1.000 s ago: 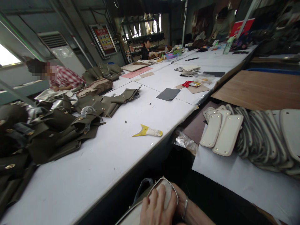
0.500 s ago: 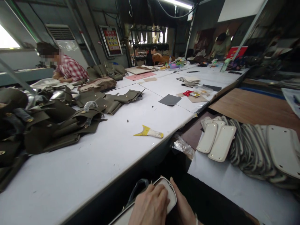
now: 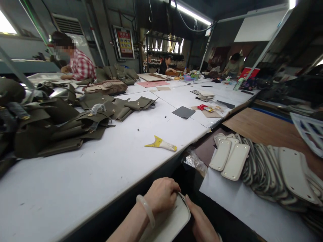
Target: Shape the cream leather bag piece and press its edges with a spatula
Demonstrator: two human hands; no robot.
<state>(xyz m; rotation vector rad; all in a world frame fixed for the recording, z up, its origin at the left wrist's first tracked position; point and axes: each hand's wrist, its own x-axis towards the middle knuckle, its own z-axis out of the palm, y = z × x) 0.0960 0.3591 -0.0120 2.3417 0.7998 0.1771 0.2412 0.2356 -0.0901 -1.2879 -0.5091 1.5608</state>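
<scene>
A pale panel with rounded corners (image 3: pixel 175 220) is held low at the bottom of the head view, below the table edge; it looks like the base of a bag, though most is out of frame. My left hand (image 3: pixel 163 195), with a white bangle on its wrist, is closed with its fingertips curled onto the panel's far edge. From the right side, my right hand (image 3: pixel 200 216) grips the same edge, its lower fingers hidden. On the table beyond lies a yellow-and-white spreader-like tool (image 3: pixel 161 143), touched by neither hand.
Olive leather bag pieces (image 3: pixel 55 131) are heaped on the left of the white table (image 3: pixel 101 188). To the right, a row of pale oval-cornered panels with small holes (image 3: pixel 236 161) lies on white paper. A dark grey sheet (image 3: pixel 183 112) sits mid-table. One person in a checked shirt (image 3: pixel 82 65) works at left.
My left hand has moved from lying across the panel to its far edge, wrist and bangle now showing. The panel has turned, showing more of its pale face. The view has shifted slightly.
</scene>
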